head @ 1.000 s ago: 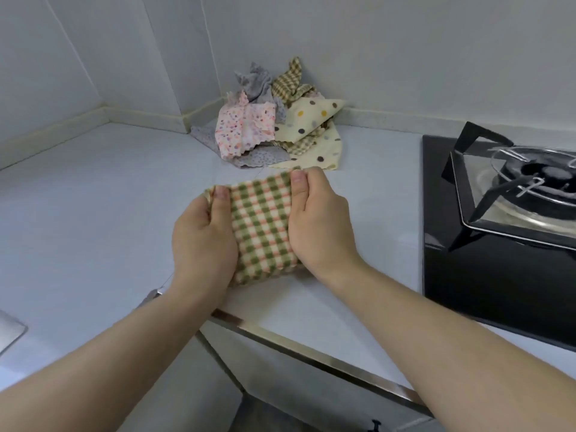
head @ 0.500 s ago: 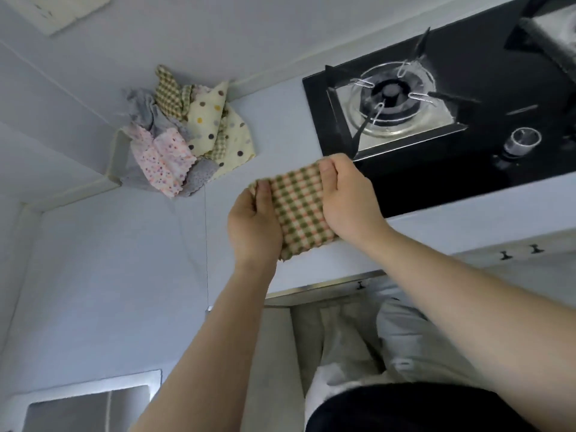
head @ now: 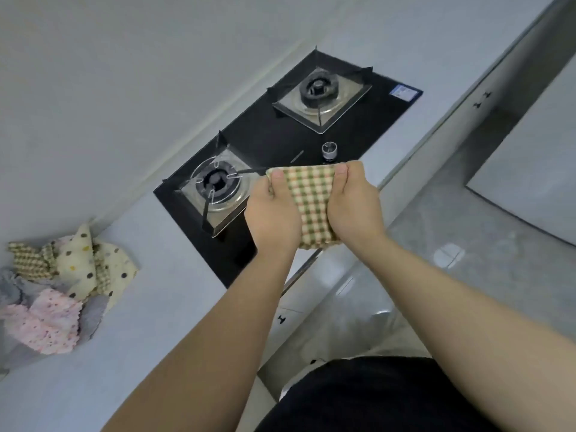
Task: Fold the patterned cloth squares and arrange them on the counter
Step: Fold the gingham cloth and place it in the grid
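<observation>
Holding the folded checked cloth (head: 313, 207) between both hands, we have it over the front edge of the gas hob (head: 280, 145), just in front of the control knob (head: 329, 149). It seems lifted clear of the surface, though we cannot be sure of that. Our left hand (head: 274, 219) grips its left edge and our right hand (head: 355, 210) its right edge. Each thumb lies flat along the top face, pressing the layers down; the other fingers are tucked underneath and hidden, so we cannot tell how they lie. We judge this two-sided pinch is there to keep the fold from springing open and the edges squared while the cloth is carried.

The pile of unfolded cloths (head: 59, 285) sits far to our left, against the wall on the pale counter (head: 162, 307): spotted cream, pink speckled, grey and small-check pieces, all crumpled together. Keeping the finished piece well apart from that heap makes sense, so folded and unfolded do not mix. We read the step as placing this first square; nothing folded lies on the counter yet, so most of the task remains. Setting it down wants bare counter, not the burner grates.
</observation>
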`<state>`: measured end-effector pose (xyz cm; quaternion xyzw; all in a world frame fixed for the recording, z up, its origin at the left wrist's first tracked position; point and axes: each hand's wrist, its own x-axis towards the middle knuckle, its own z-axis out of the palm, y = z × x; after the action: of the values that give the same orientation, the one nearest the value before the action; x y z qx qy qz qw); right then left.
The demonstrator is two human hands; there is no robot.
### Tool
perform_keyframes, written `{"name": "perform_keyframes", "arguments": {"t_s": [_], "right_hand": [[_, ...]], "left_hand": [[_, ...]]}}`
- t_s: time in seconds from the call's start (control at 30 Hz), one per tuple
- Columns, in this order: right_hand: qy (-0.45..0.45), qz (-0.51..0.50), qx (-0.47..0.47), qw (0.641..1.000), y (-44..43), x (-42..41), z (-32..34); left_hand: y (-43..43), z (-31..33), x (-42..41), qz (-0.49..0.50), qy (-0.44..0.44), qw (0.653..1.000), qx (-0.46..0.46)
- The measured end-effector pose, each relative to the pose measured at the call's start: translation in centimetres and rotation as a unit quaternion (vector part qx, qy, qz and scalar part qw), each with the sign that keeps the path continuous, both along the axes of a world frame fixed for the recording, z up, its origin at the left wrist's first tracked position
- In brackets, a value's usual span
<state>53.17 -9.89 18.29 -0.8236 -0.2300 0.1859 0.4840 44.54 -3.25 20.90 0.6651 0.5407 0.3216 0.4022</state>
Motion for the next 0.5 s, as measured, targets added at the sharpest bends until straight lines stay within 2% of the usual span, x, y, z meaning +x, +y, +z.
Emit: {"name": "perform_keyframes", "arguments": {"t_s": [0.13,0.33,0.5], "right_hand": [[-0.006,-0.043,0.019,0.999,-3.4,7.8,0.0],[0.021,-0.059,0.029,0.998,-8.2,19.7,1.3],[0.052,-0.051,-0.008,0.997,-10.4,28.6,2.5]], "left_hand": [[-2.3,-0.4,7.6,-0.061,0.014,0.998,0.009],[-6.1,0.4,18.9,-0.096,0.022,0.995,-0.015],[-7.8,0.9,27.1,-0.11,0.015,0.993,-0.028]]}}
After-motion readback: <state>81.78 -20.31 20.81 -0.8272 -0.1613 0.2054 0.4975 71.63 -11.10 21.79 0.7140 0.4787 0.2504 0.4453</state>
